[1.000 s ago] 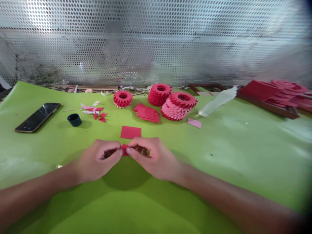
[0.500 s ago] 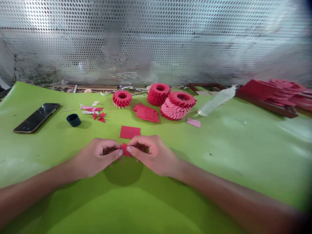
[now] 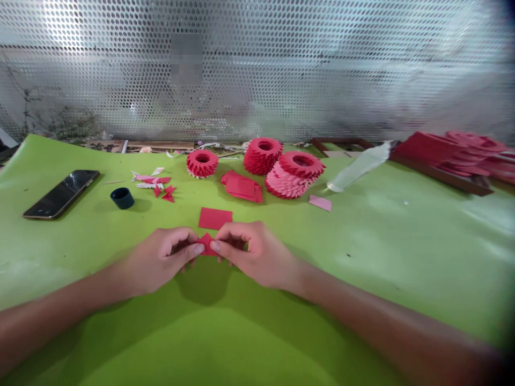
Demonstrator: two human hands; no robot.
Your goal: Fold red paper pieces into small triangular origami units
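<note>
I have my left hand (image 3: 159, 258) and right hand (image 3: 253, 256) pinched closed on a small red paper (image 3: 207, 244), just below a red square (image 3: 215, 218).

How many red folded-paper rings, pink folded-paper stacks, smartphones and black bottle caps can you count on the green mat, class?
Red folded-paper rings: 3
Pink folded-paper stack: 1
Smartphone: 1
Black bottle cap: 1
Total: 6
</note>
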